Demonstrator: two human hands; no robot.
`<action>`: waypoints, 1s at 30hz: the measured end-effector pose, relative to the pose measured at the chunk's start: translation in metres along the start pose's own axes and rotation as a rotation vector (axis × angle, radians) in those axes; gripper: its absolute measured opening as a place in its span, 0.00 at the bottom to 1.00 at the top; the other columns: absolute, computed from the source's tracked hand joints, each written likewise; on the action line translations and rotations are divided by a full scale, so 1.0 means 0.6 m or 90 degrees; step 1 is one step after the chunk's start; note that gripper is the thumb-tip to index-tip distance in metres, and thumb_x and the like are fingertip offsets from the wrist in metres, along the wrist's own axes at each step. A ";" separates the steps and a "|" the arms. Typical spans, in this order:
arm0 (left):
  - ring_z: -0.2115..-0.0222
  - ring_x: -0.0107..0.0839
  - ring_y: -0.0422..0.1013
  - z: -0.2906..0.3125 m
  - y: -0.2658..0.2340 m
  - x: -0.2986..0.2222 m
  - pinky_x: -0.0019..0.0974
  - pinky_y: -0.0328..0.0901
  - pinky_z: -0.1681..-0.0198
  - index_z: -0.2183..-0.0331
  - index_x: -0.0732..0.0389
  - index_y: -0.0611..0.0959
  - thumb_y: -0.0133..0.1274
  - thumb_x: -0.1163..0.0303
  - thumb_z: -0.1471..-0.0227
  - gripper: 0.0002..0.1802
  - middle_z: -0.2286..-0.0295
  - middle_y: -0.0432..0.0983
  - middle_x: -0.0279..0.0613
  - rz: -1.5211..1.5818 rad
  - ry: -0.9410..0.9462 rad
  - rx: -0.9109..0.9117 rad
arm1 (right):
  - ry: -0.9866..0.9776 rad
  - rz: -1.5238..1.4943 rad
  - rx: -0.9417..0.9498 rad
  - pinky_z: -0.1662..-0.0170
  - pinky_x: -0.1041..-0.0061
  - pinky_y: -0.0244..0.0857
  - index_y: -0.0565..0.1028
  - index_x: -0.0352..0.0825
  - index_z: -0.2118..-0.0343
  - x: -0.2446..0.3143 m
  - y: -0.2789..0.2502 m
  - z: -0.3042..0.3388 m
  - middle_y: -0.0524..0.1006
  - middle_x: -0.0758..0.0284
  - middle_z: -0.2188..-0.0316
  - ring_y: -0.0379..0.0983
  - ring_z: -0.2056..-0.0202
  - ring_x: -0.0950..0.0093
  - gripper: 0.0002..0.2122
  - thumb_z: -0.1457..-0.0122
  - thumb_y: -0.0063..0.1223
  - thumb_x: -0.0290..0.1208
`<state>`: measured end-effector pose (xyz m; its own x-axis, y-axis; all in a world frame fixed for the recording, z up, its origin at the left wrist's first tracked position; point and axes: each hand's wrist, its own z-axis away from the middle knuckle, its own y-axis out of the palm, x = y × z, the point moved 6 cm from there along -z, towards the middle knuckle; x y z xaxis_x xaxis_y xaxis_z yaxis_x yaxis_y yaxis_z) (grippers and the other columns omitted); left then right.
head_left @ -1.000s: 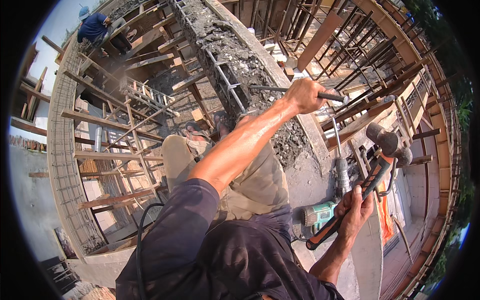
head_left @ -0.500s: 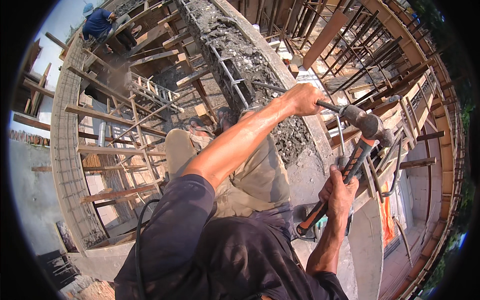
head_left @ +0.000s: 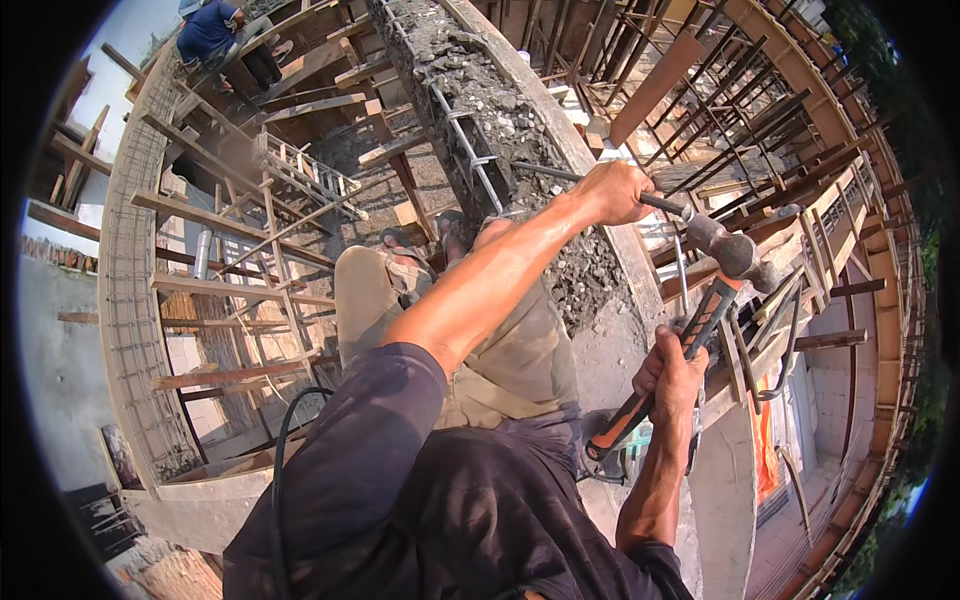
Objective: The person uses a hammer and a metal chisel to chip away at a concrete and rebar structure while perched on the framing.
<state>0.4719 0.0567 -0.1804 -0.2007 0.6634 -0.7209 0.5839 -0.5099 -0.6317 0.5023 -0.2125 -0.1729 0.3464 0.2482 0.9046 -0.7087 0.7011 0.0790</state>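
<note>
My left hand (head_left: 612, 193) is closed round a long dark steel chisel (head_left: 664, 205). The chisel's far part slants left onto the broken concrete (head_left: 580, 262) along the top of a beam, and its struck end sticks out to the right of my fist. My right hand (head_left: 672, 375) grips a hammer (head_left: 714, 305) by its black and orange handle, below the middle. The hammer's worn steel head is up beside the chisel's struck end; whether they touch, I cannot tell. Exposed steel reinforcement (head_left: 468, 145) runs along the beam's left edge.
A green power tool (head_left: 632, 458) lies partly hidden beneath my right forearm. Wooden shoring (head_left: 235, 230) crosses an open drop on the left. Formwork and dark props (head_left: 730, 110) fill the right. Another person (head_left: 212, 40) sits at the far left. A black cable (head_left: 283, 480) hangs by my left arm.
The whole view has shifted slightly. Relative to each other, the hammer head and the chisel's end have moved only a little; both hands keep their grips.
</note>
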 end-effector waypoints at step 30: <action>0.83 0.45 0.71 0.021 0.004 0.031 0.46 0.64 0.76 0.85 0.59 0.77 0.61 0.65 0.57 0.14 0.86 0.72 0.46 0.016 0.000 -0.061 | -0.720 -0.256 -0.069 0.83 0.80 0.50 0.56 0.43 0.83 0.330 -0.074 0.138 0.50 0.76 0.88 0.46 0.88 0.84 0.19 0.33 0.43 0.34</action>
<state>0.4597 0.0609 -0.1986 -0.1857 0.6509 -0.7361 0.6608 -0.4717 -0.5838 0.5516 -0.2494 0.0375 -0.2434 -0.6888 0.6829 -0.5993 0.6604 0.4525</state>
